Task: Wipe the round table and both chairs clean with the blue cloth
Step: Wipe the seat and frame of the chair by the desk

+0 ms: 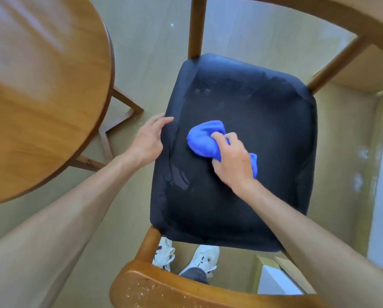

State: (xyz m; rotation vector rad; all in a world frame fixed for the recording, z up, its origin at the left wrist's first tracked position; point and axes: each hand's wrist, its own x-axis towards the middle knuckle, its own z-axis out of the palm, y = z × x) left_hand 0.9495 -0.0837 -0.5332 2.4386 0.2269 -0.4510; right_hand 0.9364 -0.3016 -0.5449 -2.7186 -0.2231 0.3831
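Cloth: bunched bright-blue wiping cloth (pixel 205 138) lies on the seat, a little left of centre, pressed down by my right hand (pixel 232 162), whose fingers curl round the wad.
Seat: dark navy padded chair cushion (pixel 252 107) shows faint smears near its left edge and far half; I judge those still need passes.
Grip advice: I would flatten the wad so more cloth meets the fabric, then pull in long overlapping strokes from the far edge toward me.
Left hand: my left hand (pixel 149 141) rests on the seat's left rim, fingers straight and loosely spread, steadying the chair; I'd keep it there while the right pushes.
Frame: curved honey-brown wooden chair back (pixel 155 287) near me carries pale specks, so it wants wiping after the cushion.
Bench: round brown wooden bench (pixel 41 96) stands just left of the chair; I can't tell whether it is clean.
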